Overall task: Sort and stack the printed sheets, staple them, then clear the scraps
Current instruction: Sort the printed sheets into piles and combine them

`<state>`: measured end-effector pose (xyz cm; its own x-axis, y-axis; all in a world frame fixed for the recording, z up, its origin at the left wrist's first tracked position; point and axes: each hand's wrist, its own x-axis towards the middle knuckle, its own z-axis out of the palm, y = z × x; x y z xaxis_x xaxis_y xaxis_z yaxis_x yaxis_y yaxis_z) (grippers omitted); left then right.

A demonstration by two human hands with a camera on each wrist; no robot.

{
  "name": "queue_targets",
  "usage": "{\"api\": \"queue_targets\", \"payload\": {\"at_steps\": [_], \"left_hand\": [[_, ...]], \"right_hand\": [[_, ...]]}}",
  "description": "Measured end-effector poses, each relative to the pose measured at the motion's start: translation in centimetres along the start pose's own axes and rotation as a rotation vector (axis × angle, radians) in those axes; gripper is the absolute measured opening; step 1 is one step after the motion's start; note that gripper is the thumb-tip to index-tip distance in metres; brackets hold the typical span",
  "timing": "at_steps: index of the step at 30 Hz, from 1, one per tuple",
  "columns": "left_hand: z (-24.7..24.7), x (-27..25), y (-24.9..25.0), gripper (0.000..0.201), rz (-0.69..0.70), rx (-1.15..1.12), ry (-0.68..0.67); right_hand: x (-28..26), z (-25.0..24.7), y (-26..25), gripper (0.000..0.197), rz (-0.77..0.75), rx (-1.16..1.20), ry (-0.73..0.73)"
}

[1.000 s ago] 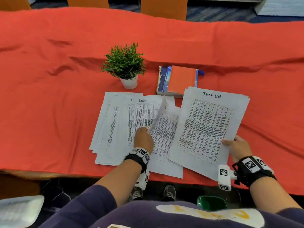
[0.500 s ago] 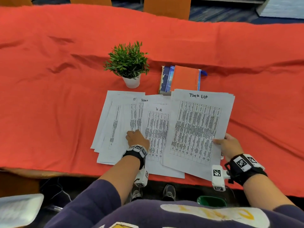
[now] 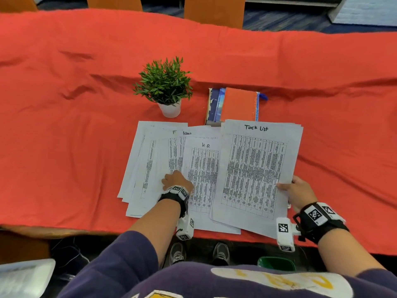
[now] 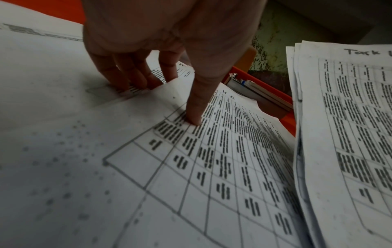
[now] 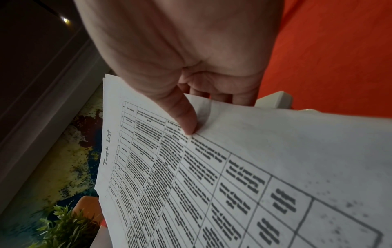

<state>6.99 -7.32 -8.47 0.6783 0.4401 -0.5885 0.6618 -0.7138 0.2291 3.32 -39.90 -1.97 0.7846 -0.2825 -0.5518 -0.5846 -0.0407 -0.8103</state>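
Note:
Printed table sheets lie fanned on the red tablecloth near the front edge. My right hand pinches the right edge of a stack headed "Task List", thumb on top, fingers underneath, holding it slightly raised. My left hand holds the left edge of the sheet marked "HR": thumb on its print, fingers tucked at its edge. Further sheets marked "IT" and "Admin" spread out beneath and to the left.
A small green plant in a white pot stands behind the sheets. Beside it lies a pile of books with an orange cover on top. Chair backs stand beyond the far table edge. A green bin sits on the floor by my feet.
The raised HR sheet has come down flat under my left hand. The Task List stack has swung upright and shifted left, now overlapping the HR sheet's right side.

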Motion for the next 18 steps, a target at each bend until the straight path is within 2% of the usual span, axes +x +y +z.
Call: {"api": "queue_targets", "payload": {"at_steps": [4,7,9,14,18], "left_hand": [[0.0,0.2,0.1,0.056,0.043,-0.014,-0.024],[0.6,-0.5,0.1,0.036,0.136,-0.160,0.057],[0.8,-1.1,0.0,0.032,0.226,-0.233,0.123],[0.2,-2.8,-0.3,0.046,0.454,-0.167,0.177],[-0.5,-3.9,-0.1,0.056,0.547,-0.122,0.181]], "right_hand": [[0.0,-0.3,0.0,0.034,0.013,0.009,0.000],[-0.1,-0.3,-0.1,0.034,0.008,0.004,0.001],[-0.2,-0.3,-0.2,0.034,0.002,0.006,-0.003],[0.0,0.0,-0.3,0.033,0.006,0.001,-0.013],[0.4,0.6,0.0,0.033,0.014,0.000,-0.028]]}}
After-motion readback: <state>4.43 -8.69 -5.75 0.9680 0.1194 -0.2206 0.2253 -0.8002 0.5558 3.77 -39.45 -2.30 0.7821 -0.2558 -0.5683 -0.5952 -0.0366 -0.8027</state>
